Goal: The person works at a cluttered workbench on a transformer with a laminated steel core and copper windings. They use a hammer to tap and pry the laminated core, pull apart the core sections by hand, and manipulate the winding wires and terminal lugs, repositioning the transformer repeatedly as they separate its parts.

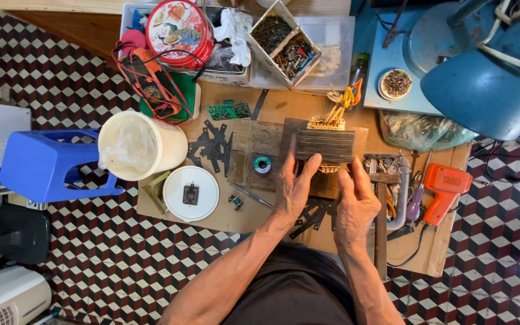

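A transformer core (325, 144) of stacked dark metal plates, with a tan winding and yellow and orange wires at its far end, rests on a wooden block (254, 139) in the middle of the board. My left hand (294, 188) presses its thumb and fingers against the near left edge of the core. My right hand (354, 203) touches the near right edge with its fingertips. Loose dark metal laminations (212, 147) lie to the left of the block, and more (309, 218) lie between my wrists.
A white bucket (141, 144) and its lid (191, 193) sit at left beside a blue stool (46, 164). A hammer (381, 210), an orange soldering gun (444, 188), a solder spool (262, 164), tweezers (253, 196), a red tin (179, 30) and screw boxes (284, 42) surround the work.
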